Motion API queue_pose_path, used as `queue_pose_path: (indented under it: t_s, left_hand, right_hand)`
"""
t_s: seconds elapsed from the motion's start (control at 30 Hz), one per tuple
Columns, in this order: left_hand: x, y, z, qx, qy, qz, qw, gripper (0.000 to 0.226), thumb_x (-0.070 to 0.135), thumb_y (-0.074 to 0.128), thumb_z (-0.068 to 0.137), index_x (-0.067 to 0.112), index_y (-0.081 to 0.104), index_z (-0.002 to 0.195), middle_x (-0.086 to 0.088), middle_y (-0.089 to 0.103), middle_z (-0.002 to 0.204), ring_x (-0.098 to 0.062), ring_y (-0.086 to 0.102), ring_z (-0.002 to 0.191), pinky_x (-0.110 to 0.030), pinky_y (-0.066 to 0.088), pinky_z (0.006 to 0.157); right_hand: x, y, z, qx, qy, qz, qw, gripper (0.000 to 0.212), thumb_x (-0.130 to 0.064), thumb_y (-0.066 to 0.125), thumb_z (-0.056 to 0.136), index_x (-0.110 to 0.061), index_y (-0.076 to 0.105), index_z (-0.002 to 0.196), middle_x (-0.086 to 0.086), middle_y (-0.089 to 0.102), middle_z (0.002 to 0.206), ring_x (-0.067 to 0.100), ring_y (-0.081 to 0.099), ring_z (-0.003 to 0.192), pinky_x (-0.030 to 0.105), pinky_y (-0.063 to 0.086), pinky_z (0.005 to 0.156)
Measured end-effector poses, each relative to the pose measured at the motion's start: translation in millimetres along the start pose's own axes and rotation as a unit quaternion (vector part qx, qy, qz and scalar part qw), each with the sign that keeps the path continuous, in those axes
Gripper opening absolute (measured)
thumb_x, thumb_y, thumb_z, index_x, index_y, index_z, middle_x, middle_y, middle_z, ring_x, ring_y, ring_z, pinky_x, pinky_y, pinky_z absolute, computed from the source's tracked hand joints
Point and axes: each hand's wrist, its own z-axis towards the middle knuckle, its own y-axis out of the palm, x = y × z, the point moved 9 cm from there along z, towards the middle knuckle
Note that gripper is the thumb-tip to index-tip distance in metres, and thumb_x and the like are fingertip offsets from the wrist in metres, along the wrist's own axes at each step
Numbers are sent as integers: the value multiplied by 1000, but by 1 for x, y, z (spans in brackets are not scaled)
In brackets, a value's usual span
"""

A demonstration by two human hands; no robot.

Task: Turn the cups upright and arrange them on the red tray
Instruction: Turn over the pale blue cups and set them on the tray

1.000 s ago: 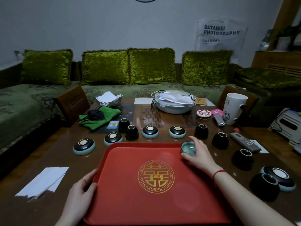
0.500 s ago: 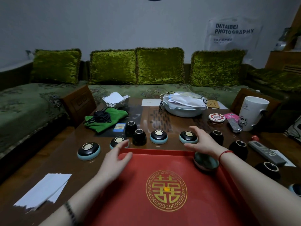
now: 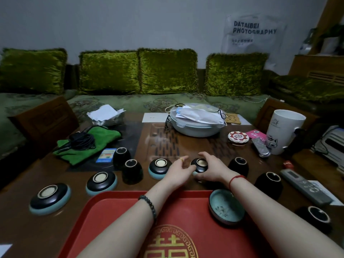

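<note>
The red tray (image 3: 115,216) with a gold emblem lies at the table's near edge. One teal-glazed cup (image 3: 226,206) stands upright on its far right corner. Beyond the tray, several black cups with teal rims sit upside down in an arc, among them a wide cup (image 3: 49,198) at the left and a tall cup (image 3: 132,171). My right hand (image 3: 211,169) grips an upside-down cup (image 3: 200,164) just past the tray's far edge. My left hand (image 3: 179,170) touches that cup's left side, fingers curled.
A green cloth (image 3: 87,144) with a black cable, a covered white bowl (image 3: 195,123), a white mug (image 3: 283,131) and two remotes (image 3: 305,187) lie on the wooden table. A green sofa runs behind. White paper shows at the bottom left.
My left hand left the tray's left edge and came across to the upside-down cup. My right hand let go of the upright cup on the tray and closed on that cup.
</note>
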Motion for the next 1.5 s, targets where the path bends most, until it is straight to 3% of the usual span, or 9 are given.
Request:
queue_pose_path:
  t_s: [0.37,0.57,0.67,0.77,0.87,0.97,1.13,1.37,1.5]
  left_hand:
    - [21,-9,-13,58,-4,-219,974,46,5,59,84,3,46,128,-16,55,130,-22,53,119,-43,40,107]
    - [73,-14,-56,29,99,-218,971,35,-3,61,81,1,58,116,-14,65,98,4,63,66,-12,50,72]
    - [99,-11,-88,17,163,-153,975,31,1,64,79,4,64,110,-13,68,100,0,61,77,-10,47,76]
    - [112,-4,-117,9,202,-105,974,27,11,68,78,13,69,105,-6,66,105,13,56,88,-2,40,78]
    - [106,10,-136,-16,173,-146,974,44,9,70,77,11,57,120,-10,59,124,-4,53,108,-13,41,93]
    - [88,25,-150,-21,133,-163,977,64,6,71,76,5,41,132,-10,52,128,-12,50,117,2,42,79]
    - [57,49,-169,-69,95,-166,979,71,-1,72,73,1,35,134,0,57,118,0,58,100,-3,47,75]
    - [26,64,-175,-85,64,-127,986,78,8,80,66,5,39,133,-9,52,133,-9,54,112,-12,46,89]
    - [20,66,-174,-92,63,-115,987,79,11,81,64,7,42,133,-7,52,134,-8,54,115,-13,46,92]
  right_hand:
    - [-17,-41,-30,143,-63,100,983,75,-29,75,60,-27,42,128,12,48,118,30,48,115,33,36,105]
    - [-43,-82,-89,199,-135,178,954,73,-17,72,59,-33,42,123,5,41,113,1,47,95,4,31,83]
    - [-46,-95,-122,207,-151,195,947,69,-11,72,56,-25,41,116,6,42,114,-5,45,94,1,32,79]
    - [-41,-101,-154,232,-145,205,940,65,-7,75,55,-21,36,106,6,45,111,15,47,98,18,35,80]
    - [-30,-97,-183,252,-126,218,934,61,-6,77,55,-19,36,98,3,48,102,18,48,92,16,33,72]
    - [-17,-82,-206,245,-108,228,936,59,-6,80,54,-17,38,94,4,52,100,17,50,89,17,35,73]
    - [2,-51,-228,210,-75,229,948,56,-7,79,54,-16,37,88,6,56,103,23,55,95,32,43,84]
    - [14,-21,-239,183,-72,187,962,53,-10,78,53,-16,37,86,6,49,97,19,48,90,6,34,73]
    - [16,-16,-238,167,-67,172,969,56,-21,77,54,-18,38,94,0,50,101,17,50,94,15,37,78]
